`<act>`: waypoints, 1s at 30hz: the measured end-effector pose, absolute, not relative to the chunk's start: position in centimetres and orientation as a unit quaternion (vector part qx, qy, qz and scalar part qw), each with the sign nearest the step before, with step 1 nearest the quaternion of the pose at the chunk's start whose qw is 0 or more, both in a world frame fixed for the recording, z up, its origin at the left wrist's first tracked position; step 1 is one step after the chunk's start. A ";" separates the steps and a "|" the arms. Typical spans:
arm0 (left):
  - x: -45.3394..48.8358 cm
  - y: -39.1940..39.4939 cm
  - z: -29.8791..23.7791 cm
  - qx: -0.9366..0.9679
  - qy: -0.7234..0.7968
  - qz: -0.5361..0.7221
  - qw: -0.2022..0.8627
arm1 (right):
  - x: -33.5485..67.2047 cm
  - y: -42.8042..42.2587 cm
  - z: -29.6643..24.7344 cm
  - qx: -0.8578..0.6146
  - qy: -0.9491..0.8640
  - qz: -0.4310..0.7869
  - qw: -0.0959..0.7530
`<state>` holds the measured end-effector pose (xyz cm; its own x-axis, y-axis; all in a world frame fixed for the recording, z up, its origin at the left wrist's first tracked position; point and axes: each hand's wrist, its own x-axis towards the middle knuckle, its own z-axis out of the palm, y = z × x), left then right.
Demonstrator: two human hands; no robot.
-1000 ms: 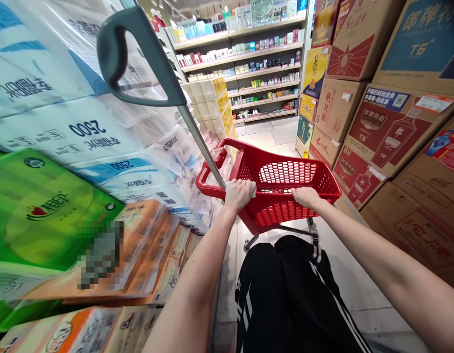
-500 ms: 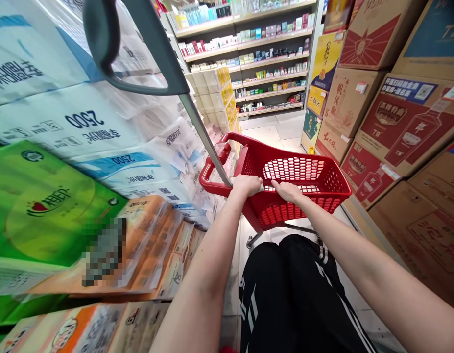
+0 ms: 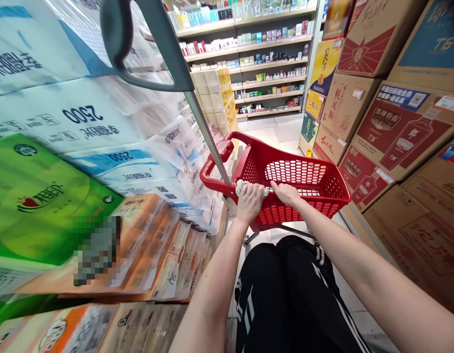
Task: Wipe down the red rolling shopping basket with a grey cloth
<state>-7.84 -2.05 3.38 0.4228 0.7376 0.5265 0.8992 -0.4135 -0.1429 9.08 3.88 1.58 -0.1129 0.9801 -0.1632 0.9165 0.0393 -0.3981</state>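
Note:
A red shopping basket (image 3: 273, 215) with perforated sides and small wheels stands in front of my knees, its inside showing no goods. My left hand (image 3: 250, 202) is closed on a crumpled white cloth (image 3: 242, 186), pressing it on the near rim close to the handle end. Further right along that rim, my right hand (image 3: 284, 192) grips the basket, thumb on top and fingers hidden behind the wall. From the basket's left end a metal pole (image 3: 208, 130) rises to a dark grey loop handle (image 3: 160, 84) at the upper left.
Tissue packs in white wrap (image 3: 112, 110) are stacked along the left, with a green pack (image 3: 46, 196) and orange packs (image 3: 149, 235) lower down. Cardboard boxes (image 3: 395, 132) line the right. Shelves of small goods (image 3: 271, 63) stand beyond the tiled floor (image 3: 276, 125).
My left hand has turned and drawn back slightly toward me over the rim, and more of the white cloth shows. My right hand stays on the rim.

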 end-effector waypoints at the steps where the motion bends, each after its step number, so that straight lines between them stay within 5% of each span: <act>1: -8.0 -2.3 3.0 -0.818 -0.497 -0.203 0.206 | 9.1 3.8 1.6 -0.660 -0.719 0.206 0.077; 7: -8.5 -2.7 3.2 -0.834 -0.470 -0.238 0.162 | 8.9 3.1 1.9 -0.657 -0.721 0.204 0.080; 12: -7.6 -4.5 2.5 -0.752 -0.517 -0.407 0.036 | 9.0 2.8 2.1 -0.654 -0.723 0.204 0.088; 16: -9.4 -6.9 -0.8 -0.555 -0.611 -0.561 -0.063 | 9.3 2.9 2.1 -0.649 -0.728 0.203 0.088; 21: -12.7 -6.6 -2.4 -0.306 -0.626 -0.715 -0.047 | 9.4 3.2 1.9 -0.645 -0.731 0.203 0.084; 30: -6.2 -2.3 -5.0 -0.348 -0.669 -0.651 -0.091 | 9.1 3.4 1.7 -0.639 -0.739 0.195 0.081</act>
<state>-6.15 -2.32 -4.96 -0.7406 0.5841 0.3320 0.3480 -0.0892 0.9332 9.07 3.38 1.71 -0.1693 0.9771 -0.1293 0.9137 0.1064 -0.3921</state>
